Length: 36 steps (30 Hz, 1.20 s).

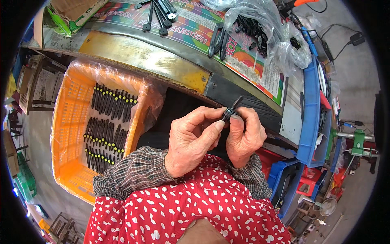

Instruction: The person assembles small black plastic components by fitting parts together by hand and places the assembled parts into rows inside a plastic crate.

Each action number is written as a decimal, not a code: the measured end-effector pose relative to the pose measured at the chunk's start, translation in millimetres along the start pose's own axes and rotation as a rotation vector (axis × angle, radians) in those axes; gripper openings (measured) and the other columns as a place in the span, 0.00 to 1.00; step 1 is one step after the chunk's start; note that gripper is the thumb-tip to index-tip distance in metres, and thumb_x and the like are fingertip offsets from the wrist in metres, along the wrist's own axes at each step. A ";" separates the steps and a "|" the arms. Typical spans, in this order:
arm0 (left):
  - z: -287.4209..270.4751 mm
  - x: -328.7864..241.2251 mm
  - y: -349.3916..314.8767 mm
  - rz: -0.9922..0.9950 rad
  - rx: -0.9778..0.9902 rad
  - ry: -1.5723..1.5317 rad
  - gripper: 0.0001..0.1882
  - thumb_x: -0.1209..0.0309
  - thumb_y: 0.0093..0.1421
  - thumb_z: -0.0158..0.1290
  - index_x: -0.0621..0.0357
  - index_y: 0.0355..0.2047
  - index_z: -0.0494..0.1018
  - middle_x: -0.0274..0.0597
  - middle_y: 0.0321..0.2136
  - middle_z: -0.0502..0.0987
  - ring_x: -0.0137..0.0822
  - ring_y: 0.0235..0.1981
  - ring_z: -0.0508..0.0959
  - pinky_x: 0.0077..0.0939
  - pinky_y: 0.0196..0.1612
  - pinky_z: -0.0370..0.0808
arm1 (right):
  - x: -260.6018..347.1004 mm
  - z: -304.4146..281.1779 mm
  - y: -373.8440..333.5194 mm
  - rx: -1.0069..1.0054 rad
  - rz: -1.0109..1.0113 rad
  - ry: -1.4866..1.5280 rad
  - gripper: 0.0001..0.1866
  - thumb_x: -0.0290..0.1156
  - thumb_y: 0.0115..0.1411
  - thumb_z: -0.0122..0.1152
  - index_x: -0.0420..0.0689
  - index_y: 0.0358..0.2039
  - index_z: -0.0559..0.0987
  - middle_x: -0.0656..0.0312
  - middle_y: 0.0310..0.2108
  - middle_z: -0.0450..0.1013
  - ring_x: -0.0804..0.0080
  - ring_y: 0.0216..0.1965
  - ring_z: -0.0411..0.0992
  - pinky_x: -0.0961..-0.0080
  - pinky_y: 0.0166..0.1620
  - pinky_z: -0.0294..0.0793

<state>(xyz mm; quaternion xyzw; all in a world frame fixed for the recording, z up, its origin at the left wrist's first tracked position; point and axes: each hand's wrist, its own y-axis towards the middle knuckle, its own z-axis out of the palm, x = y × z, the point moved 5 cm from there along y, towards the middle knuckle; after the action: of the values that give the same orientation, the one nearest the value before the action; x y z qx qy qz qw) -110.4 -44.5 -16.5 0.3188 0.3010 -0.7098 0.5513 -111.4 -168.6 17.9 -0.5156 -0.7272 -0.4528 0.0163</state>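
In front of my chest, both hands pinch a small black part (230,113) with a thin stem that sticks up toward the workbench. My left hand (189,140) grips it between thumb and forefinger. From the other side, the thumb and fingers of my right hand (245,136) press on it. Its lower end is hidden by my fingertips, so I cannot make out its exact kind. To the left, an orange crate (67,162) lined with clear plastic holds rows of slim black pieces (106,133) with yellow-green dots.
Beyond my hands runs the workbench edge (142,61), with a metal strip. On it lie black long-handled pieces (158,18), loose black parts (219,40) and a clear plastic bag (260,16). Blue bins (309,114) stand at the right. An opened cardboard box (71,14) sits at the far left.
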 end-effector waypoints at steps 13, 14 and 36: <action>-4.0 -3.1 0.5 0.006 -0.029 -0.026 0.10 0.80 0.60 0.50 0.66 0.43 0.72 0.32 0.26 0.74 0.15 0.21 0.68 0.10 0.22 0.65 | 1.5 1.3 6.3 -0.101 0.019 0.061 0.13 0.33 0.54 0.64 0.38 0.31 0.73 0.58 0.22 0.69 0.69 0.18 0.69 0.77 0.22 0.68; -7.7 -4.7 0.1 -0.025 -0.028 0.044 0.10 0.78 0.60 0.50 0.66 0.43 0.72 0.33 0.29 0.75 0.16 0.23 0.69 0.10 0.24 0.67 | 3.7 6.6 6.9 -0.105 0.005 0.066 0.12 0.34 0.55 0.64 0.38 0.31 0.74 0.58 0.22 0.69 0.68 0.18 0.69 0.76 0.22 0.68; 3.4 -6.2 -7.0 0.139 0.106 0.077 0.13 0.73 0.60 0.50 0.69 0.43 0.71 0.35 0.23 0.73 0.19 0.19 0.69 0.14 0.21 0.67 | 10.0 -6.1 -1.5 -0.102 0.191 -0.017 0.13 0.34 0.66 0.47 0.35 0.32 0.69 0.58 0.23 0.64 0.69 0.24 0.65 0.74 0.29 0.66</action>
<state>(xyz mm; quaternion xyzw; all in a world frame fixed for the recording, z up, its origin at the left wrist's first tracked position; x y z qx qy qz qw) -116.4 -42.0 -9.0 0.3947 0.2610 -0.6721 0.5696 -120.0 -165.4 25.4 -0.5866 -0.6508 -0.4812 0.0270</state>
